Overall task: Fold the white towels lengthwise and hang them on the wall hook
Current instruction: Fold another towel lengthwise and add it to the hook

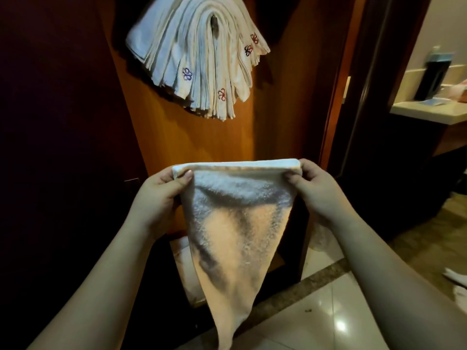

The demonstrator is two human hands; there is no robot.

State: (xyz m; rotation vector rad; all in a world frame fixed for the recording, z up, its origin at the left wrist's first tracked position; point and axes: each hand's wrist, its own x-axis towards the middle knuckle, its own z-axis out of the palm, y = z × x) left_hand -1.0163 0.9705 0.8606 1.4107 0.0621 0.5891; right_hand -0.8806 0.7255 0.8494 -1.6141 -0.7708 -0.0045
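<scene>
Both hands up in front of the chest, holding one white towel [235,223] by its top edge. Left hand [161,195] pinches the top-left corner, thumb on the near face, fingers curled behind the cloth. Right hand [316,190] pinches the top-right corner the same way, thumb on the near side. Top edge pulled fairly straight between the two hands and looks doubled over, a thick white rim along it. Rest of the towel hangs down free and narrows to a point near the bottom of the view, above the floor; can't tell exact fold count.

Above, on the wooden wall panel [177,137], a thick bunch of hung towels [199,59] draped over a wall hook [214,26], fanned out on both sides, hook mostly buried in the fold. Several carry small embroidered flower marks [187,74], blue and red. Held towel is well below the hung bunch, not touching it.

Behind the held towel, low down, another pale cloth [187,269] sits on a dark low surface, partly hidden. Glossy tiled floor [328,311] at lower right with a darker stone strip. Far right through a doorway: a light desk [427,112] with a dark bottle-like container [434,74] on it, blurred. Something white [454,276] lies on the floor at the right edge, unclear what
</scene>
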